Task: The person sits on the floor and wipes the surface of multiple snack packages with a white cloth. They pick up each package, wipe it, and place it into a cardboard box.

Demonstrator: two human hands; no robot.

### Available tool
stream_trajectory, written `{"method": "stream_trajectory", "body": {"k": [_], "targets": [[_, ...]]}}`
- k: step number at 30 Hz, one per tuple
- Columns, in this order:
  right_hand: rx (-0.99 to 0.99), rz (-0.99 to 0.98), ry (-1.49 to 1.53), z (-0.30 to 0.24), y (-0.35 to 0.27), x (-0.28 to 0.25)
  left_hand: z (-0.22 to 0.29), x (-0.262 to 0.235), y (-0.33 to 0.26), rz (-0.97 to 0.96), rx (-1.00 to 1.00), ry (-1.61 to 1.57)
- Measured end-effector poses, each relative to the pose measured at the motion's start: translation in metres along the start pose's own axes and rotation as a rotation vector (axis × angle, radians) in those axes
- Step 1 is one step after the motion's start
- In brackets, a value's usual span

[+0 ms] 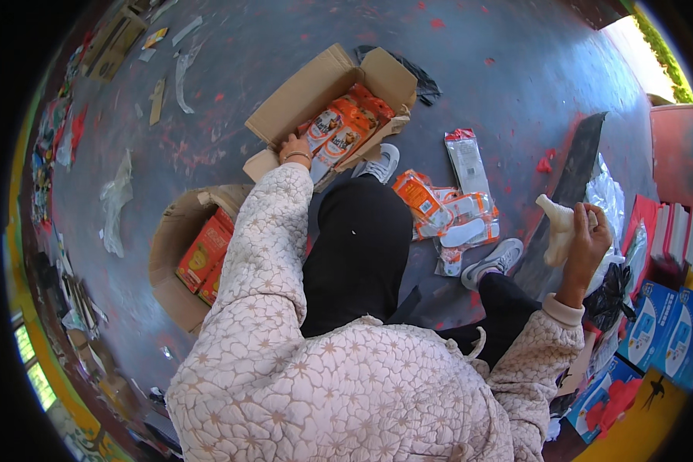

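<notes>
My left hand (295, 149) reaches into an open cardboard box (291, 98), at its near left corner. Flat orange-and-white packets (343, 129) fill the box, right beside the fingers. Those fingers are partly hidden, so their grip is unclear. Raised at the right, my right hand (590, 245) is closed on a cream-coloured, soft-looking crumpled piece (559, 229). Its exact kind does not show. Between my shoes lies a loose pile of similar orange packets (425, 202), some with white sole-shaped pieces. A long silvery packet (467, 165) touches the pile's far side.
A second cardboard box (169, 254) with red-orange cartons (206, 254) stands by my left arm. Blue-and-white boxes (658, 331), a black plastic bag (610, 296) and clear wrapping (607, 192) crowd the right. Plastic scraps (116, 202) litter the floor at left.
</notes>
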State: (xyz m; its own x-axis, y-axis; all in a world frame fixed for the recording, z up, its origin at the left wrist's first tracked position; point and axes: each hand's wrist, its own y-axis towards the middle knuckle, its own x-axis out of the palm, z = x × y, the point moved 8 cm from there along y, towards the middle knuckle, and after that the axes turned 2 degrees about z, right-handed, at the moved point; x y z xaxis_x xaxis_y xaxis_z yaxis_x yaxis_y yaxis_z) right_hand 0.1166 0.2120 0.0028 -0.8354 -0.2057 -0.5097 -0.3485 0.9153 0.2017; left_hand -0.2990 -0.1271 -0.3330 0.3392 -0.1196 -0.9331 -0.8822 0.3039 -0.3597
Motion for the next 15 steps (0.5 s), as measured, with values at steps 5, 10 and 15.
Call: {"method": "stream_trajectory", "body": {"k": [5, 10, 15], "targets": [[-0.035, 0.021, -0.062, -0.003, -0.003, -0.003, 0.011, -0.006, -0.010, -0.157, -0.014, 0.071], [-0.082, 0.054, -0.160, -0.006, -0.005, -0.010, 0.033, -0.018, -0.004, 0.039, 0.184, 0.205], [-0.132, 0.052, -0.175, -0.019, -0.002, -0.005, 0.093, -0.019, -0.028, -0.043, 0.505, 0.195]]}}
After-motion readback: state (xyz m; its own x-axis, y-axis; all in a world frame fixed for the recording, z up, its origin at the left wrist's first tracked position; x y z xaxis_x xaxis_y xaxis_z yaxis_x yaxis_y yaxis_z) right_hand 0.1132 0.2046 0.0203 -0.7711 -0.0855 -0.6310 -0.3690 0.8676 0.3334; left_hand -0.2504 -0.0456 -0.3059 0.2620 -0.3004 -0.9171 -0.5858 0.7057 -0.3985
